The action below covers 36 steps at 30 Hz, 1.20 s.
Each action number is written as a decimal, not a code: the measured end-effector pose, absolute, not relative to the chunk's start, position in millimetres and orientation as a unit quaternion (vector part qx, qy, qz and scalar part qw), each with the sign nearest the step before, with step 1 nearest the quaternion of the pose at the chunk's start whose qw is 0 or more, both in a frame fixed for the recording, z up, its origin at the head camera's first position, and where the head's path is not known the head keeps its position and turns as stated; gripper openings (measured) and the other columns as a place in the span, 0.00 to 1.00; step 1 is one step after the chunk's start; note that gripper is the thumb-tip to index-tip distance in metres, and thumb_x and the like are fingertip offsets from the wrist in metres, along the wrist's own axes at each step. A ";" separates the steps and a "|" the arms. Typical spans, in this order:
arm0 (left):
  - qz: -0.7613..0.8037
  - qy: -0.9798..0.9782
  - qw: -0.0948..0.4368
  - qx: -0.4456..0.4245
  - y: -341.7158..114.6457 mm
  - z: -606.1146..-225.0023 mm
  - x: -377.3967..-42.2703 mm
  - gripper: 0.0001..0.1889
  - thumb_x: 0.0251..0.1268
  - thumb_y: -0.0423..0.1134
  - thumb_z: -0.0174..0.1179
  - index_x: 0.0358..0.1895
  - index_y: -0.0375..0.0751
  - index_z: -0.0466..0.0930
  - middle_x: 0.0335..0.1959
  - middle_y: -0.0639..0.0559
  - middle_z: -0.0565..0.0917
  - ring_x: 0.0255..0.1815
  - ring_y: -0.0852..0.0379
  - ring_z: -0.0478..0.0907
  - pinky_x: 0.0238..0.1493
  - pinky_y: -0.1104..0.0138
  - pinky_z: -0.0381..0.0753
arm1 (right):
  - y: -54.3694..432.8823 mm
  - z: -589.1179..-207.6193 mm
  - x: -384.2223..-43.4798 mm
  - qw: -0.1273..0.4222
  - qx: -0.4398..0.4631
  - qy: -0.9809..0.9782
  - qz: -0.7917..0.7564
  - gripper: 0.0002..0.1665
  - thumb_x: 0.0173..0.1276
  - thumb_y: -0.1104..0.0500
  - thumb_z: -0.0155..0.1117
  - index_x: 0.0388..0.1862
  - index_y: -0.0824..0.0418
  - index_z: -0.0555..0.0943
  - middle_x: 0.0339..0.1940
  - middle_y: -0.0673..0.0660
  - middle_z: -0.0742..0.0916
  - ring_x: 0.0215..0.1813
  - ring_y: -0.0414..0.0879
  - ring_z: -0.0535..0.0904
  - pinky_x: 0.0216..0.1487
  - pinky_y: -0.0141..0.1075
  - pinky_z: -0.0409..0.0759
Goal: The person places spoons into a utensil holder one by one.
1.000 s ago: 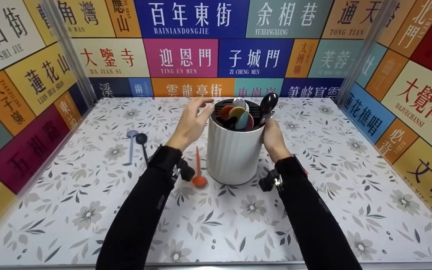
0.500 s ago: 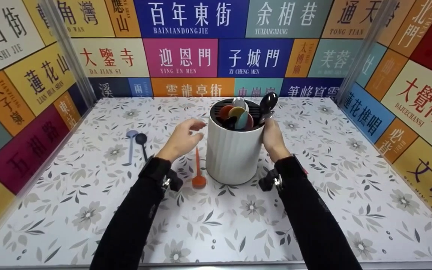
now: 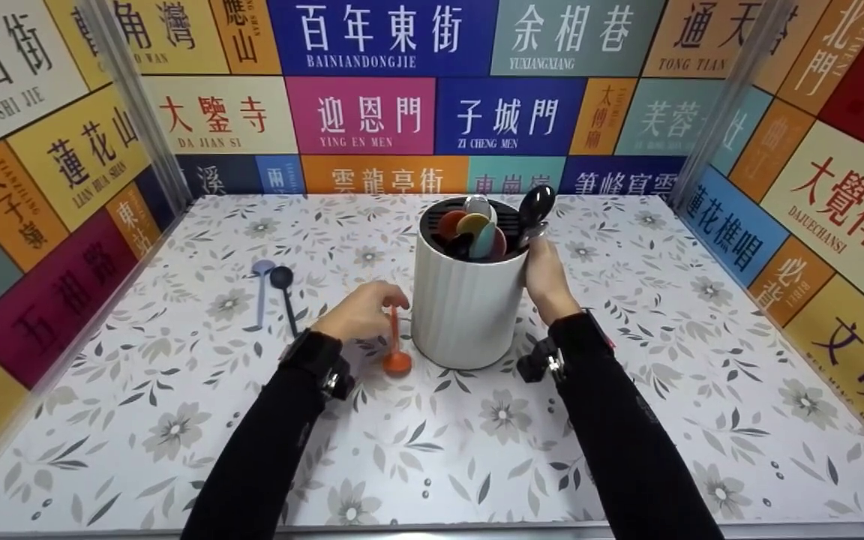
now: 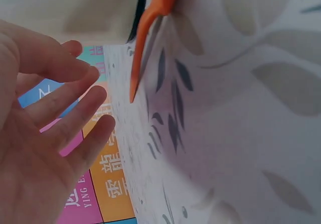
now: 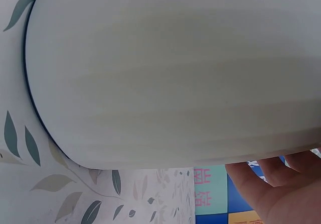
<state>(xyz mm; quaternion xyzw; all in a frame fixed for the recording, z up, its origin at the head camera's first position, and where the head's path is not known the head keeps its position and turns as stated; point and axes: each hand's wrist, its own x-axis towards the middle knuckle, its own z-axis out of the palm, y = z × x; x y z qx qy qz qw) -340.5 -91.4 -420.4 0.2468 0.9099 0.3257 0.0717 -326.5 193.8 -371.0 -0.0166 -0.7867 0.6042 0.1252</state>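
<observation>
A white ribbed utensil holder (image 3: 466, 311) stands upright on the floral tabletop, with several colored spoons (image 3: 473, 229) in its slotted black top. My right hand (image 3: 550, 279) holds the holder's right side near the rim; in the right wrist view its fingers (image 5: 246, 181) reach behind the white wall. On the holder's left, an orange ladle (image 3: 397, 363) lies on the table, bowl toward me. My left hand (image 3: 361, 309) is beside its handle, overlapping the tip in the head view. The left wrist view shows those fingers (image 4: 90, 138) relaxed and apart from the handle, holding nothing.
Farther left, a blue-grey ladle (image 3: 261, 289) and a black ladle (image 3: 282, 279) lie side by side. A glossy black spoon (image 3: 538, 202) sticks up above the holder's right rim. Panels printed with signs (image 3: 376, 116) enclose the table at back and sides.
My left hand has come down from beside the holder's rim to the orange ladle's handle. The right hand and holder have stayed in place.
</observation>
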 end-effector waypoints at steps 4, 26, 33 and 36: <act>0.280 0.921 0.054 0.265 -87.4 -425.0 -337.5 0.25 0.49 0.18 0.61 0.55 0.33 0.86 0.52 0.35 0.83 0.55 0.38 0.77 0.61 0.50 0.76 | 195.0 -371.2 -327.5 0.122 -0.017 -0.785 0.608 0.29 0.86 0.46 0.29 0.45 0.61 0.76 0.47 0.59 0.78 0.52 0.48 0.72 0.58 0.37 0.68; 0.174 0.958 0.096 0.208 -86.8 -431.5 -329.8 0.11 0.49 0.26 0.68 0.33 0.46 0.81 0.36 0.51 0.80 0.42 0.47 0.75 0.47 0.55 0.76 | 195.0 -372.4 -327.7 0.124 -0.014 -0.787 0.604 0.31 0.87 0.45 0.28 0.45 0.61 0.78 0.45 0.58 0.79 0.49 0.46 0.72 0.55 0.35 0.69; 0.242 0.942 0.119 0.202 -86.9 -437.4 -332.7 0.09 0.52 0.28 0.57 0.36 0.44 0.75 0.33 0.48 0.80 0.34 0.48 0.78 0.36 0.59 0.76 | 194.1 -373.4 -328.1 0.130 -0.007 -0.783 0.609 0.29 0.87 0.48 0.29 0.39 0.59 0.77 0.42 0.57 0.79 0.49 0.47 0.73 0.56 0.35 0.68; 0.246 0.939 0.108 0.213 -86.4 -438.8 -334.6 0.09 0.52 0.30 0.55 0.37 0.44 0.76 0.34 0.48 0.81 0.35 0.48 0.78 0.36 0.58 0.77 | 193.7 -372.6 -328.4 0.133 -0.002 -0.777 0.615 0.28 0.87 0.48 0.29 0.36 0.58 0.74 0.43 0.57 0.79 0.49 0.47 0.72 0.56 0.36 0.68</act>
